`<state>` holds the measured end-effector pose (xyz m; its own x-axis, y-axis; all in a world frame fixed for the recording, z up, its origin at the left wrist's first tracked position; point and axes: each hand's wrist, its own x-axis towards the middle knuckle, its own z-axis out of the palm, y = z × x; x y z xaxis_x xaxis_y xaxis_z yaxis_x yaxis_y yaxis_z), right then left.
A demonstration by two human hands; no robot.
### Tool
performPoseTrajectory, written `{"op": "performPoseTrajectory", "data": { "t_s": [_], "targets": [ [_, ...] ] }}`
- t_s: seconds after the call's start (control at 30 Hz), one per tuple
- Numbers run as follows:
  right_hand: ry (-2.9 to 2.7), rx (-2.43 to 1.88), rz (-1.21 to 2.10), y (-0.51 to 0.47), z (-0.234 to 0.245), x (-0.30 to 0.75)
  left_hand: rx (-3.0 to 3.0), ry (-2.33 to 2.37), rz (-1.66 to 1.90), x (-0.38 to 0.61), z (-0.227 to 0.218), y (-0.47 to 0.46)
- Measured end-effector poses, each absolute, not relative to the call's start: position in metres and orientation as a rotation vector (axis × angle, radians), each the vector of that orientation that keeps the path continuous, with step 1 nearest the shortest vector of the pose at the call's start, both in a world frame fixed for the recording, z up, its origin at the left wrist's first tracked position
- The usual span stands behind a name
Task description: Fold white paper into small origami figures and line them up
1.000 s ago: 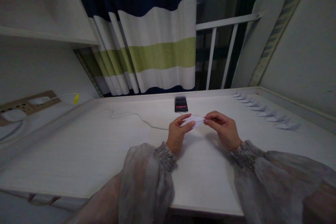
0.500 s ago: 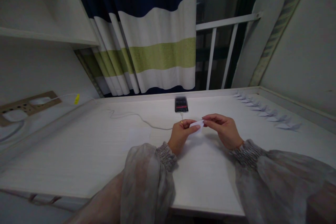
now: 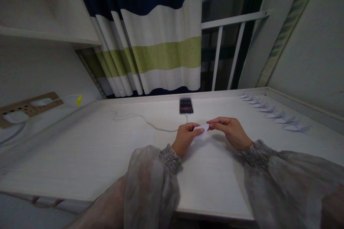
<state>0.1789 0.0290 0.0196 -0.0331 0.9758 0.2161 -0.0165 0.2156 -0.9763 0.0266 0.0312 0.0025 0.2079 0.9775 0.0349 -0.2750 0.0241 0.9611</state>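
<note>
A small folded white paper [image 3: 201,128] is held between both my hands just above the white desk [image 3: 107,157]. My left hand [image 3: 185,137] pinches its left end, fingers curled, a ring on one finger. My right hand [image 3: 229,131] pinches the right end with thumb and fingertips. Both wrists rest low near the desk surface, in loose grey sleeves.
A phone [image 3: 186,106] lies just beyond my hands with a white cable [image 3: 139,118] running left toward a power strip [image 3: 29,106]. A row of several folded paper pieces [image 3: 271,112] lines the right side. A flat paper sheet [image 3: 141,139] lies left of my hands. A striped curtain [image 3: 161,43] hangs behind.
The paper has been folded smaller between my fingers, and my hands have drawn closer together and slightly lower toward the desk.
</note>
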Motion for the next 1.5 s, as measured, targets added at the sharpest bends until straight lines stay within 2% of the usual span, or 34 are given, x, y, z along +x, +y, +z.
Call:
{"op": "performPoseTrajectory", "data": {
  "t_s": [0.4, 0.67, 1.17, 1.5],
  "targets": [
    [-1.222, -0.923, 1.2, 0.032, 0.017, 0.18, 1.128, 0.887, 1.23, 0.027, 0.0, 0.033],
    [-1.341, -0.974, 0.922, 0.029, 0.014, 0.17, 1.128, 0.94, 1.27, 0.028, 0.0, 0.035],
    [-1.303, -1.02, 1.058, 0.026, 0.017, 0.169, 1.224, 0.925, 1.309, 0.028, -0.001, 0.034],
    [-1.364, -1.064, 1.038, 0.026, 0.021, 0.171, 1.21, 0.931, 1.309, 0.028, -0.003, 0.035]
  ]
}}
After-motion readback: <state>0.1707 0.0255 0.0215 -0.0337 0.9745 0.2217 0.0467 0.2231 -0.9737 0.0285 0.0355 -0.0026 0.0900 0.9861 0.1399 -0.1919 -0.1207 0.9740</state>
